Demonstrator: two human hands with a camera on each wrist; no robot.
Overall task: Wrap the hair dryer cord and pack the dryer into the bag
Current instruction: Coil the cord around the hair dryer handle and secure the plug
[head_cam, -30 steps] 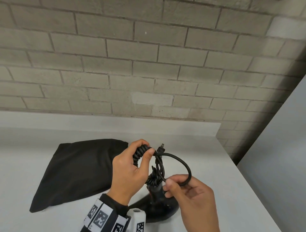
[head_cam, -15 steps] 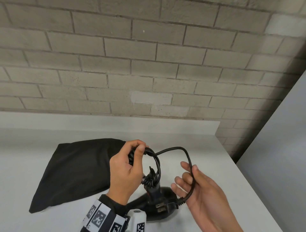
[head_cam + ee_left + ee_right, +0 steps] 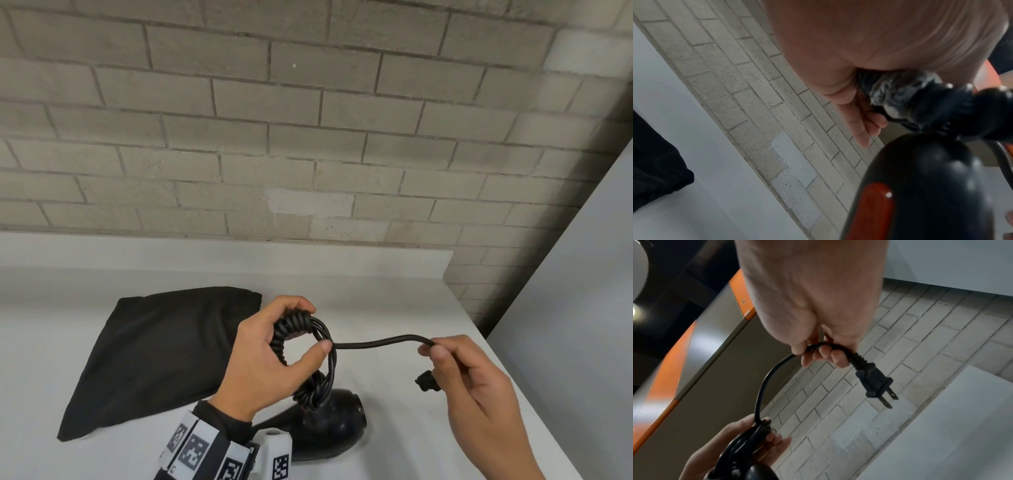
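A black hair dryer [image 3: 329, 425] lies on the white counter [image 3: 394, 301] just below my hands; in the left wrist view its body [image 3: 925, 186] shows a red switch. My left hand [image 3: 270, 356] grips the coiled bundle of black cord [image 3: 301, 339] above the dryer, thumb pressed on the wraps. My right hand [image 3: 472, 383] pinches the free cord end [image 3: 380, 342], drawn out to the right. The two-prong plug [image 3: 875, 382] hangs below its fingers. A flat black fabric bag [image 3: 161, 353] lies to the left of the dryer.
A grey brick wall [image 3: 308, 137] rises behind the counter's low backsplash. The counter's right edge [image 3: 507, 370] drops off beside a grey panel [image 3: 582, 274]. The left wrist carries a marker-covered band and white camera mount [image 3: 270, 455].
My right hand has closed on the cord near the plug and pulled it out to the right, straightening the loose loop. My left hand keeps its grip on the coil.
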